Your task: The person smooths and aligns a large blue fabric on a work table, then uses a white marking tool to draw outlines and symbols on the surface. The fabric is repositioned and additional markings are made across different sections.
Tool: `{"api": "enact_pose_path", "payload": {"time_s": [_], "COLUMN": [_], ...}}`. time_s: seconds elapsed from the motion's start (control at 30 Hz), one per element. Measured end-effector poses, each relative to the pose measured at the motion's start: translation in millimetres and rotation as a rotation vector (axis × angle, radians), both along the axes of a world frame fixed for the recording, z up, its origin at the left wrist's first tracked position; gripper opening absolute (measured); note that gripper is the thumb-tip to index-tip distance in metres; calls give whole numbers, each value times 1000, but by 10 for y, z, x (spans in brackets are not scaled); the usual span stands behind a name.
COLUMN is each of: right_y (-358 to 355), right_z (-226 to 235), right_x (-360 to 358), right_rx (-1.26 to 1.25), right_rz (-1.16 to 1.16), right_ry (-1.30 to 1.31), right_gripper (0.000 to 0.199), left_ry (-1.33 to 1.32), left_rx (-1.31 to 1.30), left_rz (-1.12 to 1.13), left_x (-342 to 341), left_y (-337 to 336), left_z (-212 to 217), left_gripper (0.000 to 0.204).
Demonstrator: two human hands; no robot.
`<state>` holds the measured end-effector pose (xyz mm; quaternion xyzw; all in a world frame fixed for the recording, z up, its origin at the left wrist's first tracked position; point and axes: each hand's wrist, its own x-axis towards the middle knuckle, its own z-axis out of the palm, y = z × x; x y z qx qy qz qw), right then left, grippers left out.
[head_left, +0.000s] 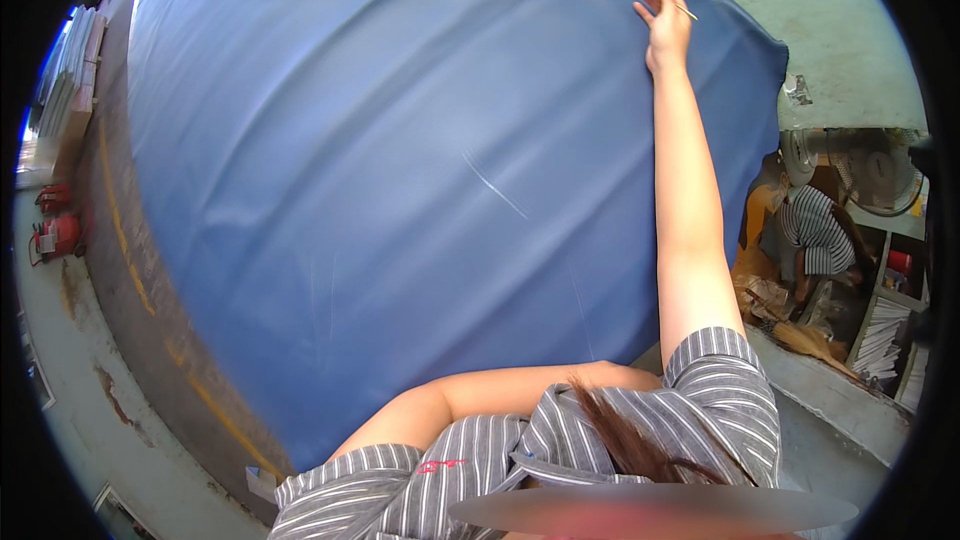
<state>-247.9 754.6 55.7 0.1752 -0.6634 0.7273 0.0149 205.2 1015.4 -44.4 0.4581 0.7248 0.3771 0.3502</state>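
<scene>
A large blue sheet (400, 120), smooth like leather, is spread out in front of me with soft folds across it. My right arm reaches far over its right side. Near the far right part of the sheet, my right hand (668, 32) is closed on a thin, pale pen-like stick (686, 11). My left forearm lies bent across the near edge of the sheet, close to my body. My left hand (630, 375) rests by the near right edge, its fingers hidden. Thin white lines (495, 185) mark the sheet's middle, with fainter ones nearer me.
A pale green tabletop (830, 30) shows beyond the sheet on the right. Below it, a person in a striped shirt (815, 230) bends down near a fan (885, 180), a broom (805, 340) and shelves. A red wheeled extinguisher (58, 237) and stacked boards (65, 90) stand left.
</scene>
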Motion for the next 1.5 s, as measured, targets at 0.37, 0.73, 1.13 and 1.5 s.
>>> {"api": "enact_pose_path", "payload": {"time_s": [0.37, 0.73, 1.13, 1.5], "right_y": [-882, -803, -858, -821], "right_z": [-68, -66, -117, -100], "right_x": [-482, -443, -446, -433], "right_rx": [512, 605, 536, 490], "right_rz": [90, 29, -79, -100], "right_ry": [216, 209, 347, 326], "right_gripper": [42, 42, 43, 44], "left_ry": [0, 3, -6, -12], "left_rx": [-2, 27, 32, 18], "left_rz": [-18, 1, 17, 49], "left_x": [-34, -88, -94, -165], "left_y": [47, 67, 45, -20], "left_z": [-80, -30, -78, -126], "left_gripper": [33, 32, 31, 30]}}
